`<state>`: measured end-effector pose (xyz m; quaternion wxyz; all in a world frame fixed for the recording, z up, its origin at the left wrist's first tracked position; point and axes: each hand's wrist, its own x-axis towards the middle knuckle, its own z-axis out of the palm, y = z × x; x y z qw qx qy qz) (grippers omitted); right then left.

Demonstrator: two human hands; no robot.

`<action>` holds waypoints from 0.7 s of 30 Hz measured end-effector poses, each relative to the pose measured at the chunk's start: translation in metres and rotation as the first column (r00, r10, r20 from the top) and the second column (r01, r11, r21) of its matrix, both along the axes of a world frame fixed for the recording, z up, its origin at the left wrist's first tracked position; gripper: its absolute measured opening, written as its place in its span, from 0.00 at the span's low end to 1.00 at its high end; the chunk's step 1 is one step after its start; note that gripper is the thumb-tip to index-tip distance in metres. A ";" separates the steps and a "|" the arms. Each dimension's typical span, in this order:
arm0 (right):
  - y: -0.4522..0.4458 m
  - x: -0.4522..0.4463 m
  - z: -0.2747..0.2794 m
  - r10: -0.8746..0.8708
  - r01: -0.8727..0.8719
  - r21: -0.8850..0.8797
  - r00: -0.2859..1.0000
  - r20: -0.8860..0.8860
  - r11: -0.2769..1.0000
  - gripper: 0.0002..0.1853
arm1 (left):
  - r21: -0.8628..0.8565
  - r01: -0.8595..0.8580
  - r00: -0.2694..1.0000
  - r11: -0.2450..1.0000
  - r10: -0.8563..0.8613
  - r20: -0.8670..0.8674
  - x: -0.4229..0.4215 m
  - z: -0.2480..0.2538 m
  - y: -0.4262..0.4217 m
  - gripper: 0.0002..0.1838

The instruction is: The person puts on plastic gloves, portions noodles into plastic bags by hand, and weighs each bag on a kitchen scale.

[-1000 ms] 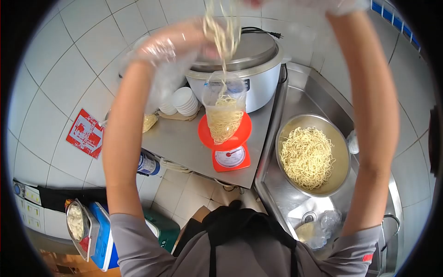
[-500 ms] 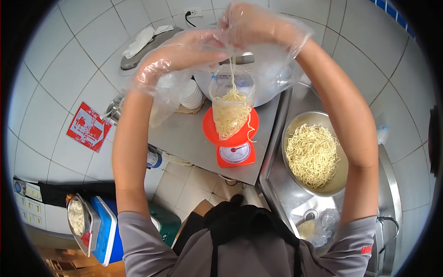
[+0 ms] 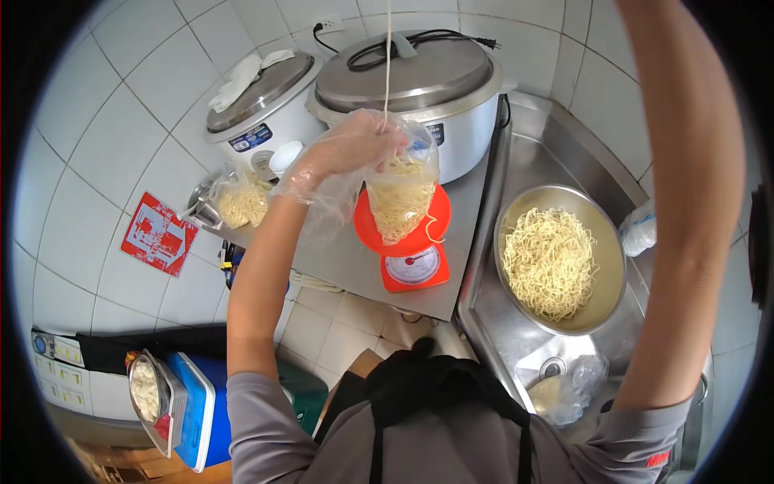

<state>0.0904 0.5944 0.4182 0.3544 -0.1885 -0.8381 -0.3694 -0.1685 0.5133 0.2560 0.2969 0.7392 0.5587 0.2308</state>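
Observation:
My left hand [image 3: 355, 145], in a clear plastic glove, pinches the upper edge of a clear bag of noodles [image 3: 401, 198]. The bag rests on the red plate of a kitchen scale [image 3: 413, 269]. One noodle strand [image 3: 388, 64] rises from the bag past the top edge of the view, and another loose strand hangs over the plate's right side. My right arm reaches up at the right, and its hand is out of view. A metal bowl [image 3: 610, 282] of noodles sits in the sink at the right.
Two large cookers [image 3: 463, 133] [image 3: 258, 121] stand behind the scale. Another bag of noodles [image 3: 244, 202] and a white cup [image 3: 286, 156] are at the left. A crumpled plastic bag [image 3: 576, 391] lies in the sink. A blue container [image 3: 201, 411] stands lower left.
My right hand has gone up out of view. My left hand has come down to the bag's edge. The noodle clump above the bag has given way to one long strand.

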 end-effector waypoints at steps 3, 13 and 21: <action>-0.037 0.090 -0.034 -0.186 0.161 -0.251 0.979 -0.079 0.955 0.12 | -0.015 -0.054 0.990 0.998 0.051 -0.132 0.009 0.011 -0.005 0.16; -0.121 0.274 -0.118 -0.655 0.464 -0.612 0.746 -0.121 0.640 0.14 | -0.006 0.112 0.814 0.994 -0.095 -0.572 -0.002 -0.011 0.015 0.10; -0.134 0.294 -0.129 -0.675 0.437 -0.641 0.717 -0.175 0.631 0.16 | -0.113 0.144 0.943 0.983 -0.171 -0.285 0.007 0.031 -0.012 0.24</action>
